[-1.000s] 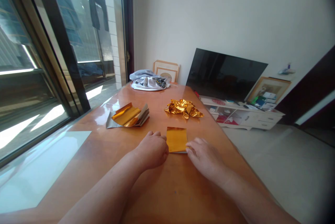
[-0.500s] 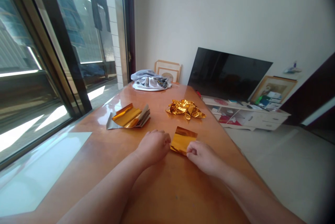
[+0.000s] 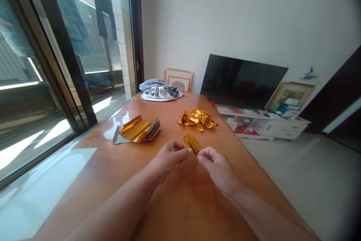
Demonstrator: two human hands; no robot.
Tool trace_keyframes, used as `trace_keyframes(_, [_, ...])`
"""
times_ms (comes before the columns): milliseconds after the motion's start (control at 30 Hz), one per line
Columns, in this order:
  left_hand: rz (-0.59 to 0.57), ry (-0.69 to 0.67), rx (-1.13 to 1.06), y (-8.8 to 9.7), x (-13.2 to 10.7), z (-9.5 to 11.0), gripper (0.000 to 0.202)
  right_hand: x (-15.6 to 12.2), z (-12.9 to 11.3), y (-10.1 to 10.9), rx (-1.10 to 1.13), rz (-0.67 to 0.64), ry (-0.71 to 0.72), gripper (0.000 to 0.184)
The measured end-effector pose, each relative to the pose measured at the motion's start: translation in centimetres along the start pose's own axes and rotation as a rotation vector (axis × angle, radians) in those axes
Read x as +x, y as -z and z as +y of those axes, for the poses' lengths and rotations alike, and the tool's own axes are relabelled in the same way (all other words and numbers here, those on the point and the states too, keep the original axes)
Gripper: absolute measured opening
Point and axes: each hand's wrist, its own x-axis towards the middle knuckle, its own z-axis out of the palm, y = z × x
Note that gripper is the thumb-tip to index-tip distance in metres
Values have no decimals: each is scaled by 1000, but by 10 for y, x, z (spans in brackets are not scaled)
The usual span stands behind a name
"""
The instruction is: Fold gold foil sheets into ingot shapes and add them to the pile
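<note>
A narrow strip of gold foil [image 3: 192, 143], folded or rolled, is off the tabletop between my hands. My left hand [image 3: 169, 159] pinches its lower left end with the fingertips, and my right hand [image 3: 216, 166] holds its lower right end. Part of the strip's lower edge is hidden by those fingertips. To the left, a stack of foil sheets [image 3: 139, 128] with a gold sheet curling on top lies on a grey backing. Crumpled gold foil [image 3: 198, 119] sits in a loose heap beyond my hands on the glossy orange wooden table [image 3: 183, 203].
Folded grey and white cloth [image 3: 159, 91] lies at the table's far end. A glass door [image 3: 70, 45] runs along the left, and a pale sheet [image 3: 42, 181] lies at the near left. A white cabinet [image 3: 262, 125] and leaning television [image 3: 244, 81] stand beyond the right edge.
The flat gold foil piece has narrowed into a strip and risen off the table between my fingertips. My hands have come closer together around it.
</note>
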Motion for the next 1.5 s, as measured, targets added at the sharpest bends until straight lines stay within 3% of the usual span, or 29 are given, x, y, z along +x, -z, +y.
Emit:
trace_keyframes(133, [-134, -68, -62, -3, 3, -4, 28, -3, -1, -8, 38, -65, 30, 23])
trace_keyframes(267, [-102, -197, -22, -4, 9, -8, 21, -4, -1, -11, 28, -100, 15, 24])
trace_keyframes(367, [46, -335, 281, -1, 7, -8, 16, 0, 2, -6, 23, -25, -13, 27])
trace_keyframes(467, [221, -485, 859, 2, -1, -1, 13, 7, 6, 1, 67, 27, -53, 37])
trace_keyframes(600, [73, -703, 1364, -1, -9, 8, 13, 16, 8, 10, 216, -39, -173, 40])
trace_keyframes(700, [-49, -712, 1529, -9, -9, 6, 9, 24, 9, 16, 424, -74, -331, 40])
trace_keyframes(800, [-138, -688, 1606, -17, -9, 0, 7, 30, 10, 23, 547, -95, -427, 42])
trace_keyframes(967, [-177, -673, 1671, -22, -11, -7, 13, 35, 12, 29, 503, -106, -425, 66])
trace_keyframes(1167, [-204, -727, 1684, -25, -16, -3, 9, 45, 18, 23, 585, 3, -506, 59])
trace_keyframes(1267, [-212, -706, 1705, -26, -16, -3, 10, 51, 25, 23, 365, 148, -373, 54])
trace_keyframes(1367, [-221, -655, 1713, -25, -15, -3, 12, 45, 24, 29, -36, 283, -64, 46])
trace_keyframes(1400, [-224, -636, 1711, -25, -14, -3, 13, 40, 21, 30, -162, 259, 22, 38])
trace_keyframes(1500, [-224, -585, 1687, -25, -12, -5, 14, 15, 6, 32, -440, -17, 245, 21])
